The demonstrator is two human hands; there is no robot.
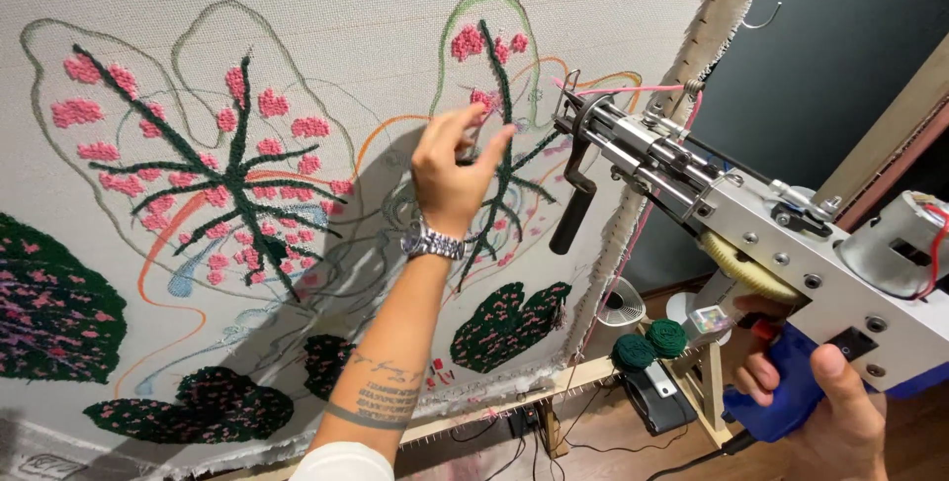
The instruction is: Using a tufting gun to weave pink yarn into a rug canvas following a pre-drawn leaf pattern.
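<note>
Tufting gun (751,234) gripped, left fingers (465,135) pinching.

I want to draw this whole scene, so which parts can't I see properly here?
- Tufting gun: its motor end is cut off by the right edge of the head view.
- Right hand: covers the blue handle, so the grip is mostly hidden.
- Canvas: runs off the top and left edges.
- Left hand: fingertips hide the tufts they touch.
- Green yarn cones: partly behind the wooden frame.

Tufting gun (751,234): silver body, blue grip, held tilted, needle tip at cloth (326,36); pale stretched cloth, pink-green tufted leaves.
</note>
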